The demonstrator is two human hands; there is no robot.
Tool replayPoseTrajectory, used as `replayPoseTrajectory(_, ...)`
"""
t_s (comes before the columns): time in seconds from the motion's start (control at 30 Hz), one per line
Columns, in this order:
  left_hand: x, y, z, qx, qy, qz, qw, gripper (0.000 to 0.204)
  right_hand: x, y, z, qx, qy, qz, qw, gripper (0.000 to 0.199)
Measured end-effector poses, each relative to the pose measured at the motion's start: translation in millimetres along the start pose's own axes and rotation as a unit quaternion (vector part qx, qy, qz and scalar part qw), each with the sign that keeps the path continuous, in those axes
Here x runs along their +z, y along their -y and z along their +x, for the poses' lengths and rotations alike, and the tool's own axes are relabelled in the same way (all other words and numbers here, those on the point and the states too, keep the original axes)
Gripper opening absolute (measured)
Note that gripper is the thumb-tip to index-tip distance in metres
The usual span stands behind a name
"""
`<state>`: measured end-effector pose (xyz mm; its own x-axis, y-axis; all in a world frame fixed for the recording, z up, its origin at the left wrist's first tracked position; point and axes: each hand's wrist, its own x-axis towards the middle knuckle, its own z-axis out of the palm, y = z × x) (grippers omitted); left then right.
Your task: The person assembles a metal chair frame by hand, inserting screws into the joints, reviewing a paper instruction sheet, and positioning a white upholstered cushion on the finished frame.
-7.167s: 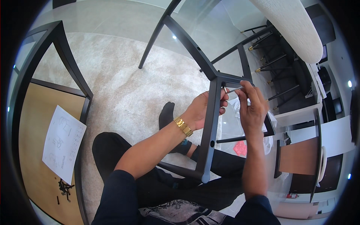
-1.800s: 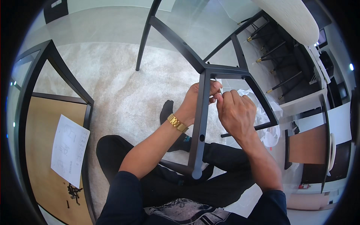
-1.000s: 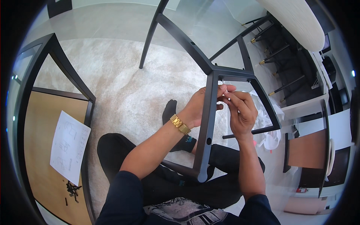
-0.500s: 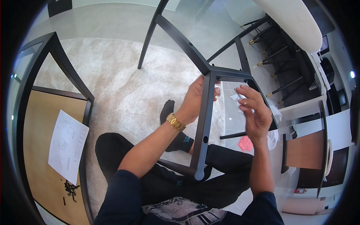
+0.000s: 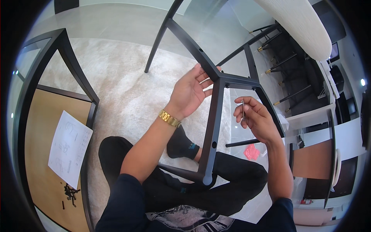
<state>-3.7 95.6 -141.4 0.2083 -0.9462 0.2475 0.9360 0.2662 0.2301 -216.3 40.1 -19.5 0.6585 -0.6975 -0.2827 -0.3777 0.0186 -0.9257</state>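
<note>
A dark chair frame (image 5: 212, 120) tilts over my crossed legs, one rail running toward me and another away to the upper left. My left hand (image 5: 189, 91), with a gold watch (image 5: 169, 118) on its wrist, is open beside the frame's corner. Its fingers are spread against the rail, and a fingertip shows beyond it. Inside the frame, my right hand (image 5: 257, 118) pinches a small thin metal piece (image 5: 243, 110), seen edge-on, apart from the rails. Small dark bolt ends show on the crosspiece near the corner.
At left, a second dark frame (image 5: 63, 62) has a wooden panel (image 5: 46, 127) bearing an instruction sheet (image 5: 69, 149) and several black bolts (image 5: 70, 193). A pale rug (image 5: 119, 77) lies beneath. A red plastic piece (image 5: 252, 152) rests on the tiles; dark chairs (image 5: 293, 73) stand at right.
My left hand has moved from the inner corner to the far-left rail, its fingers spreading. My right hand has turned and shifted slightly down and left, bringing the thin metal piece into clear view.
</note>
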Motion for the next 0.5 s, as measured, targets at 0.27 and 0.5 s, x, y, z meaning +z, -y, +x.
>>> replayPoseTrajectory(0.27,7,13,5,0.046,-0.086,0.12,0.988,0.023,-7,6,-7,-0.19,-0.05,-0.253,0.947,0.013)
replayPoseTrajectory(0.5,-4,21,0,0.024,-0.127,0.077,0.989,0.025,7,44,10,-0.403,-0.048,-0.645,0.647,0.024)
